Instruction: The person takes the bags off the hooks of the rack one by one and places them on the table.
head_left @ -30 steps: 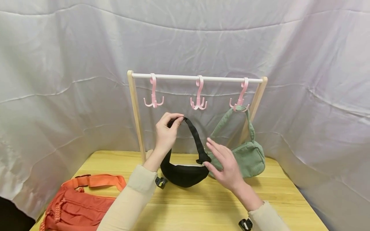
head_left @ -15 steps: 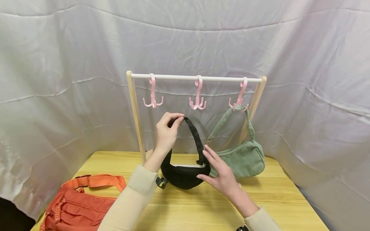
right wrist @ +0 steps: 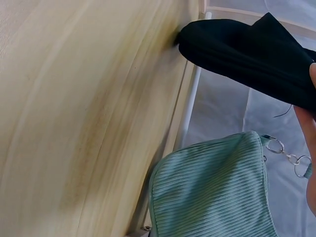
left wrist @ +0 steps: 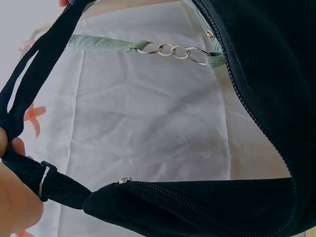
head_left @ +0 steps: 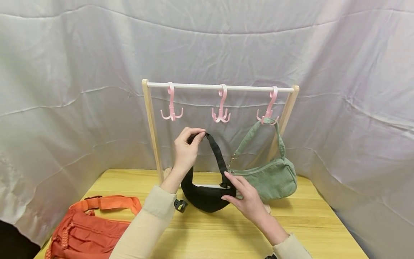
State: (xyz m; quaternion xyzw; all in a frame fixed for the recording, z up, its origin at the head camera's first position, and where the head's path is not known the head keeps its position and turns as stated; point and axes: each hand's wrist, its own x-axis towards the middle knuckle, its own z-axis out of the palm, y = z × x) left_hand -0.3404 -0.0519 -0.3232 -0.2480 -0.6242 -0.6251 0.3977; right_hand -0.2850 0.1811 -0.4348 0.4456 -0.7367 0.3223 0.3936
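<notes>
A black shoulder bag (head_left: 207, 198) with a zip hangs just above the table in the head view, its strap raised in a loop. My left hand (head_left: 187, 148) pinches the top of that strap between thumb and fingers. At the bag's right end, my right hand (head_left: 247, 197) holds it between thumb and fingers; in the right wrist view only part of this hand (right wrist: 307, 133) shows at the edge. The left wrist view shows the bag's open loop, its zip and a strap buckle (left wrist: 45, 180). Behind the right hand, a green corduroy bag (head_left: 271, 179) hangs by its strap.
A wooden rack with a white bar (head_left: 194, 86) stands at the back. It carries a left pink hook (head_left: 172, 108), a middle pink hook (head_left: 221, 109) and a right pink hook (head_left: 269, 108) bearing the green bag. An orange-red bag (head_left: 93, 233) lies on the table (head_left: 207, 237) at front left.
My right hand has moved left and slightly down, from the strap's joint onto the black bag's right end. The left hand stays almost still at the strap's top.
</notes>
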